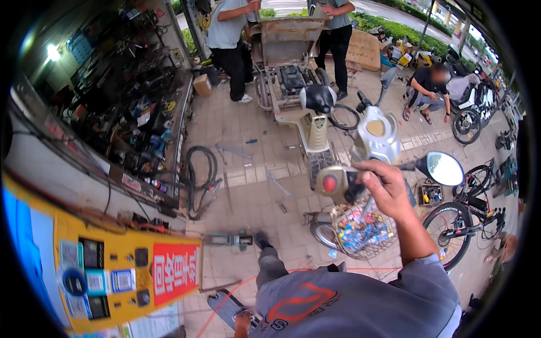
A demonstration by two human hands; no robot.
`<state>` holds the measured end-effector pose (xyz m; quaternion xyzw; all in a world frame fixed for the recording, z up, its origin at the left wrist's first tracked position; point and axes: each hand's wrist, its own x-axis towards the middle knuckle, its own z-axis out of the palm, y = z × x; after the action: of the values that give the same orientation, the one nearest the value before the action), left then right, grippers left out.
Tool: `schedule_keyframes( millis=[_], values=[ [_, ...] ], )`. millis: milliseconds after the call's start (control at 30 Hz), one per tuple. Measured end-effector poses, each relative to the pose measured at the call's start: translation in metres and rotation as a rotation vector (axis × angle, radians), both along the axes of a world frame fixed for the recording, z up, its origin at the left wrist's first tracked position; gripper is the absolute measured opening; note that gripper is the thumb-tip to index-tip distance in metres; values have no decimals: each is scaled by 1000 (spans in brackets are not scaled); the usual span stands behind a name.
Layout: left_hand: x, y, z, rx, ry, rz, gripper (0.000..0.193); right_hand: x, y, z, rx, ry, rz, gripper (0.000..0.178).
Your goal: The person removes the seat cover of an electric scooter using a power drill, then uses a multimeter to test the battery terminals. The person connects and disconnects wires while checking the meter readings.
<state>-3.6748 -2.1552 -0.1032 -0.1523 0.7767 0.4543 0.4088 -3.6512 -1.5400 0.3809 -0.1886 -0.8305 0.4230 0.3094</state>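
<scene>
My right hand (385, 188) is raised at the middle right, thumb and fingers closed; what they hold, if anything, is hidden. Just left of it is a beige vehicle part with a round red piece (329, 183). Behind the hand stand a silver scooter front (378, 135) and a round mirror (444, 168). Beneath it, a wire basket (369, 254) holds colourful small packets. At the lower edge, my left hand (242, 324) is partly visible, its fingers curled at the edge of a dark grey flat panel (222, 307).
A yellow cabinet (121, 307) stands on the left, beside a cluttered workshop opening. Hoses (197, 169) and tools (278, 184) lie on the tiled floor. Two people stand by a vehicle with a raised bed (290, 42); another person (429, 87) squats. Bicycles (448, 231) line the right.
</scene>
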Motion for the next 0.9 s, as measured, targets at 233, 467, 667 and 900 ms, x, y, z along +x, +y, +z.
schedule_keyframes(
  millis=[233, 467, 667, 900],
  values=[
    [-239, 97, 29, 52, 48, -174, 26, -117, 40, 19, 329, -371, 2, 26],
    [-407, 216, 72, 33, 237, -268, 30, -212, 90, 22, 482, -627, 109, 32],
    [-515, 308, 77, -33, 370, -560, 39, -297, 155, -23, 461, -768, 163, 35],
    [-649, 397, 84, -32, 380, -529, 38, -438, 259, -101, 546, -736, 149, 35]
  ],
)
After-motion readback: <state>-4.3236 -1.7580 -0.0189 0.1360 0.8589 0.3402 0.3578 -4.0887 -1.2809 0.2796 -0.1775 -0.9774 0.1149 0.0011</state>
